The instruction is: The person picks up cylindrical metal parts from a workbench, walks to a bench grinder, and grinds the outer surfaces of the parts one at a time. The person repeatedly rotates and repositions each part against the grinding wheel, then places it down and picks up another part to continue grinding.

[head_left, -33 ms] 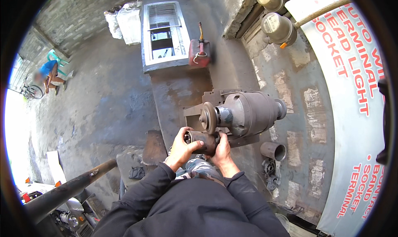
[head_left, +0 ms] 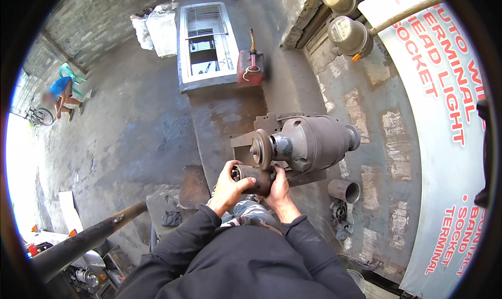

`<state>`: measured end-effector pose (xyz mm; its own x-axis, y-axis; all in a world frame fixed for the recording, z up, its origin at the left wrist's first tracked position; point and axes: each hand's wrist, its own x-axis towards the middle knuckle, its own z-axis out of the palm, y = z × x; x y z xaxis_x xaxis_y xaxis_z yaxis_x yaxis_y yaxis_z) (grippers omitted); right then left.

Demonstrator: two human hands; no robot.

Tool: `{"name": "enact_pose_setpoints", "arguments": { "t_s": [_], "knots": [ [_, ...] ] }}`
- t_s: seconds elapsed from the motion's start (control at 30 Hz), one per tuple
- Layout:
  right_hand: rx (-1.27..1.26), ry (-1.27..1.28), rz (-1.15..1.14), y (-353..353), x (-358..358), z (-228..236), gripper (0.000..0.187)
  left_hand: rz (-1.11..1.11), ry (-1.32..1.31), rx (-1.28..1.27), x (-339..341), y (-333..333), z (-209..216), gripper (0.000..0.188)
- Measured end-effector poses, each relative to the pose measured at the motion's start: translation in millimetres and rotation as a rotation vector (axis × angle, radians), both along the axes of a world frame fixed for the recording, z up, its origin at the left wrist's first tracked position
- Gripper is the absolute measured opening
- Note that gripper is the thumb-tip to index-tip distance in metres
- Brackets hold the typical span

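A dark, cylindrical metal motor housing (head_left: 257,174) lies sideways between my two hands, just in front of me. My left hand (head_left: 227,189) wraps around its open left end, thumb on top. The right hand (head_left: 279,191) grips the other end, with fingertips close under the wheel. Directly above the housing is the round wheel (head_left: 263,148) of a bench grinder (head_left: 320,143); whether the two touch, I cannot tell. The wheel sits on the left end of the grinder's shaft, and a smaller pulley (head_left: 354,137) is on its right end.
Right of me, an empty metal cylinder (head_left: 343,190) and small round metal parts (head_left: 339,211) lie on the worn surface. A red fuel can (head_left: 251,68) stands beyond the grinder. A dark pipe (head_left: 99,238) slants across the lower left. Far left, a person in blue (head_left: 61,89) bends over.
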<state>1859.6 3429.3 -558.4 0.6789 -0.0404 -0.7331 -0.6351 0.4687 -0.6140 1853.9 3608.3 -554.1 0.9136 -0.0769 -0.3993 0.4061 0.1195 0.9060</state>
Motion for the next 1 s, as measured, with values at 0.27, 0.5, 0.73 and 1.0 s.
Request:
{"name": "enact_pose_setpoints", "arguments": {
  "t_s": [0.27, 0.5, 0.73, 1.0],
  "knots": [
    [0.15, 0.014, 0.141, -7.8, 5.6, -5.6, 0.052, 0.007, -0.006, 0.149, -2.2, 0.7, 15.1, 0.071],
    [0.02, -0.114, 0.066, -14.4, -17.6, 1.6, 0.049, -0.097, 0.128, -0.205, -25.2, 11.6, 10.0, 0.072],
    [-0.755, -0.782, 0.635, -30.5, -61.5, 24.6, 0.073, -0.083, 0.629, -0.755, -35.0, 6.4, -54.8, 0.033],
    [-0.154, -0.513, 0.492, -46.8, -100.1, 10.8, 0.121, -0.219, 0.631, -1.101, -50.3, -6.3, -72.4, 0.039]
  ]
}}
